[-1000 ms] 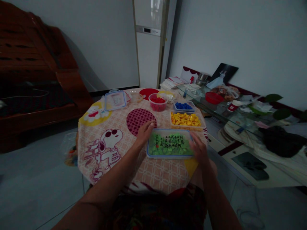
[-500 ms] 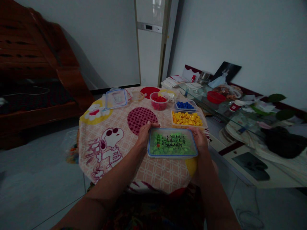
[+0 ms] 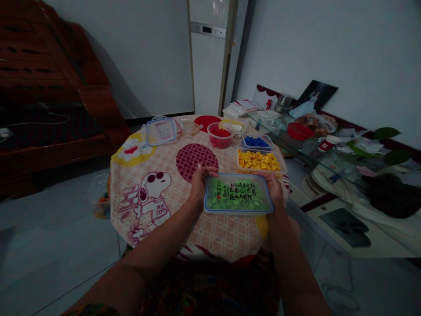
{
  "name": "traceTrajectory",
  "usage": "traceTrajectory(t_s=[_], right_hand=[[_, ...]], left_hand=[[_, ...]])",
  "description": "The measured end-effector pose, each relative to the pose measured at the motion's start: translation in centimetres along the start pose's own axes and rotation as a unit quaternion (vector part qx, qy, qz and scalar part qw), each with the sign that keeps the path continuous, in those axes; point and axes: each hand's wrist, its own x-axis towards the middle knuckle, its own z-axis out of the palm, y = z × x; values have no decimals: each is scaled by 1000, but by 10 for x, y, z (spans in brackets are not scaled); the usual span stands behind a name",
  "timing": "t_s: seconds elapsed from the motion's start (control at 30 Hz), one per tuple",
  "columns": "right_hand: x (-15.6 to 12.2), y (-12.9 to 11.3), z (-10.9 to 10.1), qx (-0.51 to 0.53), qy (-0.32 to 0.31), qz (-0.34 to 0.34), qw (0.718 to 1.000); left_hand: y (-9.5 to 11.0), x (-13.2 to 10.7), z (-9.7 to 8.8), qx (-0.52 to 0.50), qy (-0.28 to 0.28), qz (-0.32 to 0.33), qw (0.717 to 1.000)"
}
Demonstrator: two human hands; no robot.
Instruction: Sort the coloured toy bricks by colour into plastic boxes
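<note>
A clear plastic box with a blue-edged lid [image 3: 238, 193] is between my two hands; green pieces show through it, and the lid bears black writing. My left hand [image 3: 200, 182] grips its left end, thumb up along the side and fingers at the far corner. At the right end my right hand [image 3: 274, 186] is closed around the edge, its fingers partly hidden. Just beyond stands an uncovered box of yellow pieces [image 3: 259, 160]. Behind that are a box of blue pieces [image 3: 255, 141] and a round tub of red pieces [image 3: 220, 135].
The round table has a patterned cloth [image 3: 217, 232] on it. Loose lids [image 3: 161, 131] lie at its far left. To the right, a glass-topped table [image 3: 279, 136] carries papers, a red bowl [image 3: 300, 131] and a paper cup [image 3: 326, 143]. A wooden bench [image 3: 95, 103] stands at left.
The view has shifted slightly, so the table and its things sit a little further right and higher. Both hands keep hold of the lidded box, which looks nearly unmoved.
</note>
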Motion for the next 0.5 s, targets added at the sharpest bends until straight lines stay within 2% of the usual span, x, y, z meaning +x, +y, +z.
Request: traceTrajectory(t_s=[0.33, 0.5], right_hand=[[10, 6, -3, 10, 8, 15, 1000], [15, 0, -5, 9, 1, 20, 1000]], left_hand=[[-4, 5, -4, 65, 14, 25, 997], [-3, 11, -9, 2, 4, 10, 1000]])
